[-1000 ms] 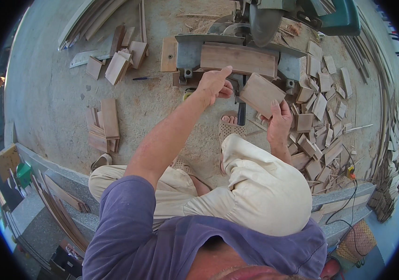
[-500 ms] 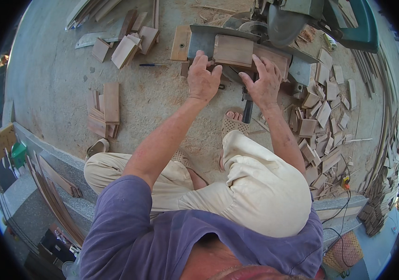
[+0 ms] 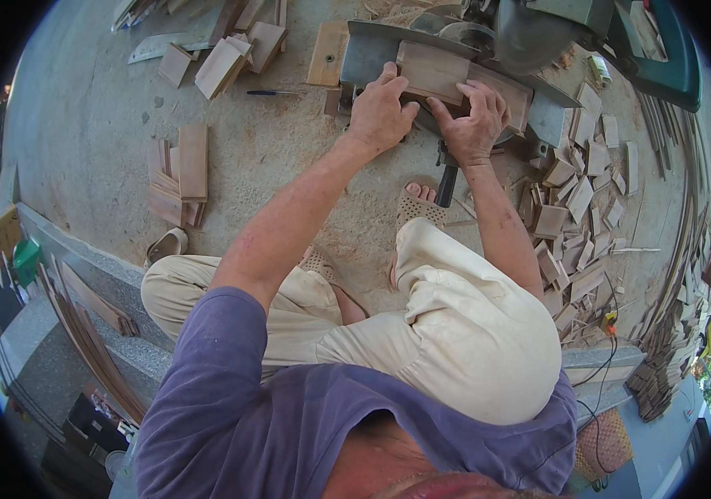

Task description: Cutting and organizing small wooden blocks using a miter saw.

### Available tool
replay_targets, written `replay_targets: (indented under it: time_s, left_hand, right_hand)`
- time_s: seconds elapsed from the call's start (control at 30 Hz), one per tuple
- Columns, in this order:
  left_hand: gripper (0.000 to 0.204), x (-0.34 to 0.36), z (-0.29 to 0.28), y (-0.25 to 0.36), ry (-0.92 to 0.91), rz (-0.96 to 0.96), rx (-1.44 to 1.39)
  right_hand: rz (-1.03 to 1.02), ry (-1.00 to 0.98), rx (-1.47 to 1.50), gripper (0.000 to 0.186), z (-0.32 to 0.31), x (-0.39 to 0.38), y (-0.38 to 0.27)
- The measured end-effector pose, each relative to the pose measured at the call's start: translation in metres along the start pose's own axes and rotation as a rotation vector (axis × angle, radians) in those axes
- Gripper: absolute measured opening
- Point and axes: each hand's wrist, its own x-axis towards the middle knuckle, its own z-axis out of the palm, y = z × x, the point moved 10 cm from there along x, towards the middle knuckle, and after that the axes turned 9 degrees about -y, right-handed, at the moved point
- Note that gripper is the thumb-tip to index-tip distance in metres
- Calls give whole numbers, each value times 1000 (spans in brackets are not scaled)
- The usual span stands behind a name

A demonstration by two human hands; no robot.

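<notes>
A short brown wooden board (image 3: 432, 73) lies on the bed of a chop saw (image 3: 542, 37), against its grey metal fence (image 3: 372, 40). My left hand (image 3: 382, 108) is at the board's near left corner, fingertips on its edge and thumb held apart. At the near right corner, my right hand (image 3: 473, 123) has its fingers bent over the board and its thumb along the front edge. A second wooden piece (image 3: 515, 101) lies partly under and behind my right hand. Below the hands a black handle (image 3: 447, 187) juts toward my foot.
Loose wood offcuts (image 3: 584, 195) are heaped on the floor to the right. Small stacks of wood blocks (image 3: 193, 162) lie to the left, with more blocks (image 3: 224, 66) farther off near a blue pen (image 3: 272, 92). Long thin strips (image 3: 659, 133) lie at far right.
My view has shifted slightly, so the saw sits a little higher and farther right. My right fingers have bent more over the board's corner; the left hand has moved with the board's left edge.
</notes>
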Motion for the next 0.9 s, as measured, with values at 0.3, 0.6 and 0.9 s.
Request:
replay_targets:
  time_s: [0.3,0.6,0.9]
  left_hand:
    - [46,-3,-7,-3,113,38,-102]
    - [50,7,0,-23,24,-21,-299]
    - [52,4,-7,-16,69,21,-195]
  right_hand:
    - [-49,-6,-52,52,2,-1,-9]
    - [-147,-111,88,45,0,-2,6]
    - [-207,-153,168,47,-6,4,3]
